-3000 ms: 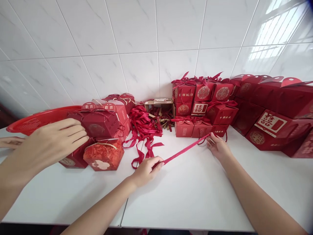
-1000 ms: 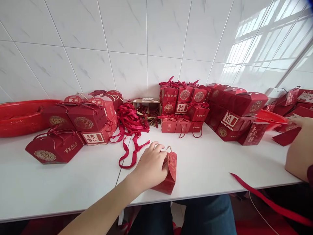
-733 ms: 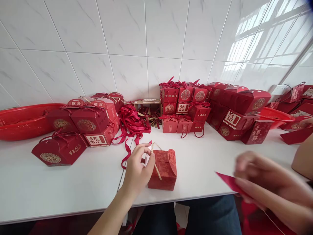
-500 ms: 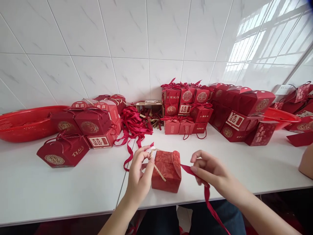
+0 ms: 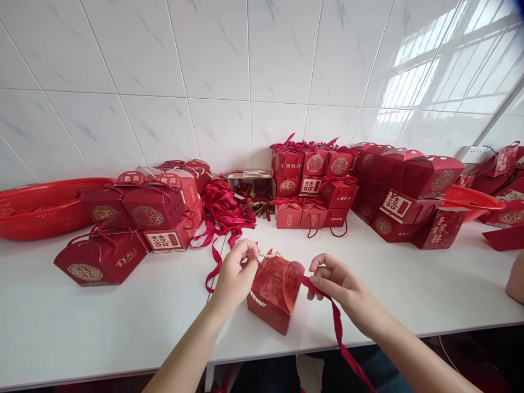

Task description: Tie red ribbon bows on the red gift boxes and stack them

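A small red patterned gift box (image 5: 272,292) sits on the table between my hands, with a twisted gold cord (image 5: 257,297) at its left and top. My right hand (image 5: 338,289) pinches a dark red ribbon (image 5: 338,327) just right of the box. One part runs taut to the box's right flap, and the loose length hangs over the table's front edge. At the upper left corner, my left hand (image 5: 237,270) is closed in a pinch against the box. A bit of red ribbon shows above its fingertips; the rest of that grip is hidden.
Behind lie a heap of red ribbon (image 5: 223,204) and an open carton (image 5: 251,191) of short ties. Stacked red boxes (image 5: 313,185) stand along the wall, with more at left (image 5: 151,207) and right (image 5: 401,191). Red plastic baskets (image 5: 45,210) flank them. Another person's arm (image 5: 516,278) shows at right.
The box has turned and shifted slightly left and toward me. My right hand has moved a little left with the ribbon, and my left hand stays at the box's upper left corner.
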`<state>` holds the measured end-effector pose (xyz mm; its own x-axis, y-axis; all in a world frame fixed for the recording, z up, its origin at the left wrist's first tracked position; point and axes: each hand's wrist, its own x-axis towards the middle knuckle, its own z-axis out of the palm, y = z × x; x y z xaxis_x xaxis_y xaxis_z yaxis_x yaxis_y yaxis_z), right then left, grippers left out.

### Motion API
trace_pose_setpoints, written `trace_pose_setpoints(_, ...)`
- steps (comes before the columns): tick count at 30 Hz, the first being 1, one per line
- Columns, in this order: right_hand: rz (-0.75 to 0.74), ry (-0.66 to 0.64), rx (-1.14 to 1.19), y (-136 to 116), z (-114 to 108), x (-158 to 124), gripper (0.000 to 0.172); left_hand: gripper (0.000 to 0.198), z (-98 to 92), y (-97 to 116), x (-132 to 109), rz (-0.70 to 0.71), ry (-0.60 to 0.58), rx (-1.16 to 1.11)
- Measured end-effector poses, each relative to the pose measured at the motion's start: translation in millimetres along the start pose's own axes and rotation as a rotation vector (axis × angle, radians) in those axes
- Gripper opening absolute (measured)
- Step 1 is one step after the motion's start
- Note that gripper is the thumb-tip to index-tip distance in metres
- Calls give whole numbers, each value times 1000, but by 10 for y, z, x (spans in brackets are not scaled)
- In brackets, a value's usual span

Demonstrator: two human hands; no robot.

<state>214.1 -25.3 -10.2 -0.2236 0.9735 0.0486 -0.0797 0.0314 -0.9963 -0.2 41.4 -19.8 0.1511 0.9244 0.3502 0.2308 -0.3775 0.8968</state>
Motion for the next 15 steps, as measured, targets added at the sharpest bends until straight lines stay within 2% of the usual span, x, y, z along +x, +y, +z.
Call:
trace_pose_setpoints(5,-7,0,24,41,-13,-23,24,26,3,-146,131,-27,-81,71)
trace_pose_setpoints(9,-7,13,22,31,-12,-25,26,41,-25,-243,134,-218,-168,73)
trace_pose_setpoints(15,34,28,29,-18,17,3,29,32,-98,-162,13,-310,-294,116)
